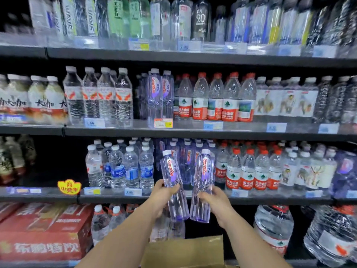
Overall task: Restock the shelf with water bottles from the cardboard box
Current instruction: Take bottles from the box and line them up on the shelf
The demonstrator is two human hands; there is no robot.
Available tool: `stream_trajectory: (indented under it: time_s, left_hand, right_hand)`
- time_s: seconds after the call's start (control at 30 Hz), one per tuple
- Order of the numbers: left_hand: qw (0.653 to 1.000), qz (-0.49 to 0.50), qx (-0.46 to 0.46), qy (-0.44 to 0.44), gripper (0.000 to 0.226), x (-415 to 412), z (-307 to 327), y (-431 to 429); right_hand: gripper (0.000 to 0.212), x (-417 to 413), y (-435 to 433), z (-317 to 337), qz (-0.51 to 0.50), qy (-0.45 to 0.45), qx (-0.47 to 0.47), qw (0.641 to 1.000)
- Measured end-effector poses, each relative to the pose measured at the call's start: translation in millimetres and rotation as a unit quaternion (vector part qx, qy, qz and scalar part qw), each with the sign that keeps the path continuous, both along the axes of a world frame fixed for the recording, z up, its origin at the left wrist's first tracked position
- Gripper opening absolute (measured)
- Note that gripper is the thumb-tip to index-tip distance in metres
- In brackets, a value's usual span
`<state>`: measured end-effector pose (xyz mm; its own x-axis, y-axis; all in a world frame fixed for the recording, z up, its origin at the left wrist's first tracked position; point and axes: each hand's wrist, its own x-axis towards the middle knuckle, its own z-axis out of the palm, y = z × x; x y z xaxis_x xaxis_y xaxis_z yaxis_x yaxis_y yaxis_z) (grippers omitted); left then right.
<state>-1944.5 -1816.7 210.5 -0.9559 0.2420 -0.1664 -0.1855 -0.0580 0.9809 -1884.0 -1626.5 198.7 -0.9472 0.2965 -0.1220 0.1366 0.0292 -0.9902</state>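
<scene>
**Holding two Ganten bottles before the shelf**

Gripping one tall purple-tinted Ganten bottle each, both hands are raised in front of the third shelf (193,198) from the top. The left hand (161,198) is wrapped around the lower body of the left Ganten bottle (172,176), which tilts with its white cap toward the left. The right hand (214,200) is wrapped around the lower body of the right Ganten bottle (202,182), which stands nearly upright. The two bottles sit close together at their bases, caps apart. Directly behind them, a row of matching Ganten bottles (188,157) stands on the shelf, between blue-labelled water bottles (131,167) and red-capped Nongfu Spring bottles (249,171). The open cardboard box (185,250) lies below the forearms at the bottom edge of the view
</scene>
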Motion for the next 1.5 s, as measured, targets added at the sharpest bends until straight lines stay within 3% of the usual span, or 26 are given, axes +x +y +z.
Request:
stream_trajectory:
  time_s: [0.13,0.23,0.33,0.4,0.53,0.7,0.97,1.17,1.3,1.4,1.5]
  left_hand:
    - [1.0,0.02,-0.012,-0.002,0.057,-43,-6,20]
    - [0.998,0.037,-0.039,0.012,0.062,-79,-13,30]
    - [0.996,0.055,-0.053,0.054,0.067,-109,-12,38]
    - [0.993,0.063,-0.057,0.085,0.068,-127,-13,38]
    - [0.985,0.035,-0.094,0.142,0.046,-154,-22,35]
    - [0.975,0.024,-0.106,0.194,0.043,-173,-32,31]
    - [0.986,0.038,-0.095,0.134,0.059,-183,-58,28]
    - [0.99,0.022,-0.06,0.125,0.058,-180,-76,28]
    - [0.992,0.026,-0.068,0.101,0.069,-185,-84,33]
    - [0.992,0.039,-0.084,0.09,0.065,-184,-82,39]
    - [0.988,0.047,-0.113,0.092,0.064,-181,-80,42]
  right_hand:
    - [0.077,-51,13,-9,-0.018,-0.006,0.005,1.0]
    - [0.071,-87,20,-15,-0.023,0.002,0.033,0.999]
    - [0.051,-119,21,-19,-0.03,0.022,0.091,0.995]
    - [0.059,-138,19,-24,-0.027,0.031,0.114,0.993]
    - [0.074,-164,9,-26,-0.024,0.064,0.158,0.985]
    - [0.081,-187,7,-36,-0.041,0.082,0.187,0.978]
    - [0.079,-196,7,-66,-0.034,0.062,0.199,0.977]
    - [0.082,-189,10,-71,-0.019,0.056,0.172,0.983]
    - [0.079,-181,15,-63,-0.021,0.048,0.23,0.972]
    - [0.083,-177,14,-63,-0.049,0.042,0.311,0.948]
    - [0.083,-178,13,-64,-0.058,0.032,0.323,0.944]
